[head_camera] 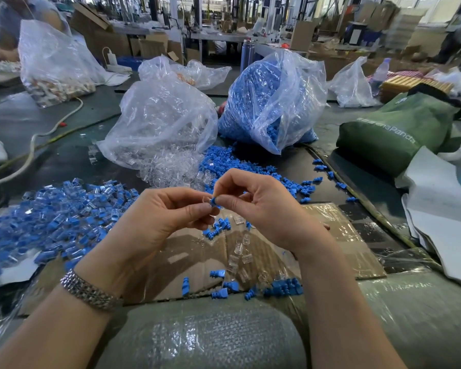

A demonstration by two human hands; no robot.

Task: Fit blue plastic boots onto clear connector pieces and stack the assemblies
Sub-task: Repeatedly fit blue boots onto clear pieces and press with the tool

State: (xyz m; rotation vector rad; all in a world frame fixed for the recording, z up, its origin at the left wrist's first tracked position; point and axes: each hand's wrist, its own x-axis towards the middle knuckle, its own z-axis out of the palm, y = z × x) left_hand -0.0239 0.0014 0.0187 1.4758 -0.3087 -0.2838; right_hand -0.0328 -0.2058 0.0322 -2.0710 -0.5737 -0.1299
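Observation:
My left hand and my right hand meet above the cardboard sheet. My right fingertips pinch a small blue boot. Against it my left fingertips pinch a clear connector piece, mostly hidden by the fingers. A heap of finished blue-and-clear assemblies lies at the left. Loose blue boots and clear connectors lie on the cardboard below my hands.
A clear bag of clear connectors and a clear bag of blue boots stand behind my hands, both spilling parts. A green bag and white sheets lie at the right. A white cable runs at the left.

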